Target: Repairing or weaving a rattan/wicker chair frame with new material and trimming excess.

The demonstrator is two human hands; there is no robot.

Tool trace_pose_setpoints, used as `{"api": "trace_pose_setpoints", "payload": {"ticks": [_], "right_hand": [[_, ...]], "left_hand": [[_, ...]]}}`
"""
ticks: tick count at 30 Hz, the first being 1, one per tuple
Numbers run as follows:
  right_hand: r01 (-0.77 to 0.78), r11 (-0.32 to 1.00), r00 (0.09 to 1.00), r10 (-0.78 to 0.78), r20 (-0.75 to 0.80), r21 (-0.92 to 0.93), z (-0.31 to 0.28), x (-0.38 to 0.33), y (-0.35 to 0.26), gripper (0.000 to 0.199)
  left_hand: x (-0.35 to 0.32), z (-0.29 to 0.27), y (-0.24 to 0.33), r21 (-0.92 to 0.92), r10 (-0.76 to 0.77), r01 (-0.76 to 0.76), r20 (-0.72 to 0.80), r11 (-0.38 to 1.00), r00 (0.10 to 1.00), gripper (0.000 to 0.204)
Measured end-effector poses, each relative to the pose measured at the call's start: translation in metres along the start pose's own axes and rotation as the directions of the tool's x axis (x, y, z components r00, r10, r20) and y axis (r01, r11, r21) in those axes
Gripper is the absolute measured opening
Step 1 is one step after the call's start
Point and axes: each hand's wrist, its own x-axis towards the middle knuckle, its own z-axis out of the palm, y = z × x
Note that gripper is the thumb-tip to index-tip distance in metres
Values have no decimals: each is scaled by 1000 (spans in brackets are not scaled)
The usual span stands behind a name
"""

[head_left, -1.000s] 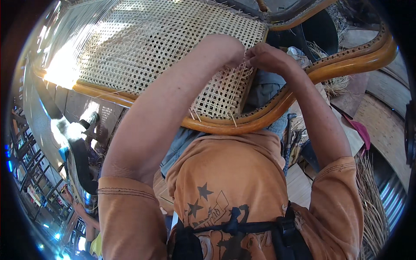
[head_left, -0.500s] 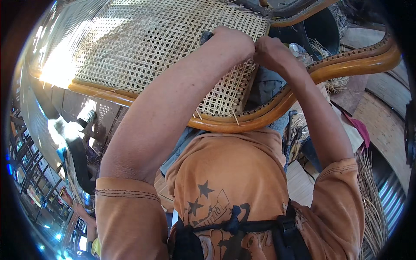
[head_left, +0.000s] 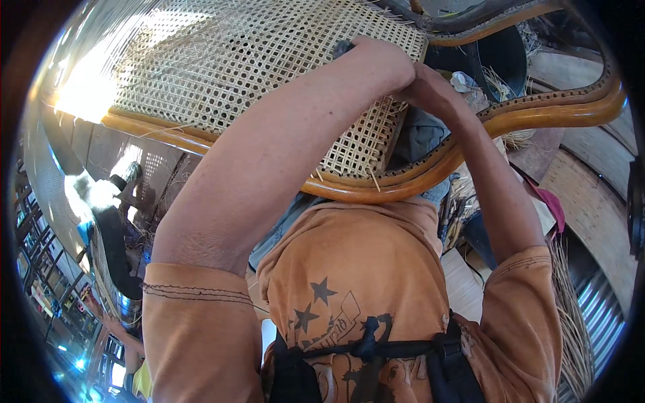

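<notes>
Both hands, the left hand (head_left: 383,64) and right hand (head_left: 433,91), are meeting, pinching together at the far right edge of the pale woven cane panel (head_left: 255,60) stretched across the curved orange-brown wooden chair frame (head_left: 403,191); judging by this, edge weaving is proceeding, needing steady strand tension.

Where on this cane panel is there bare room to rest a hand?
The woven cane panel lies bare left of the left hand, up to the wooden frame. It is crowded at the right edge, where the right hand meets the left.
</notes>
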Motion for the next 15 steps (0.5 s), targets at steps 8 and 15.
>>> {"api": "trace_pose_setpoints", "payload": {"ticks": [8, 15], "right_hand": [[137, 989, 974, -125, -191, 49, 7, -12, 6, 34], [-226, 972, 973, 222, 63, 69, -10, -15, -34, 30]], "left_hand": [[3, -1, 11, 65, 66, -67, 6, 996, 998, 28], [6, 7, -20, -37, 43, -39, 105, 999, 994, 25]]}}
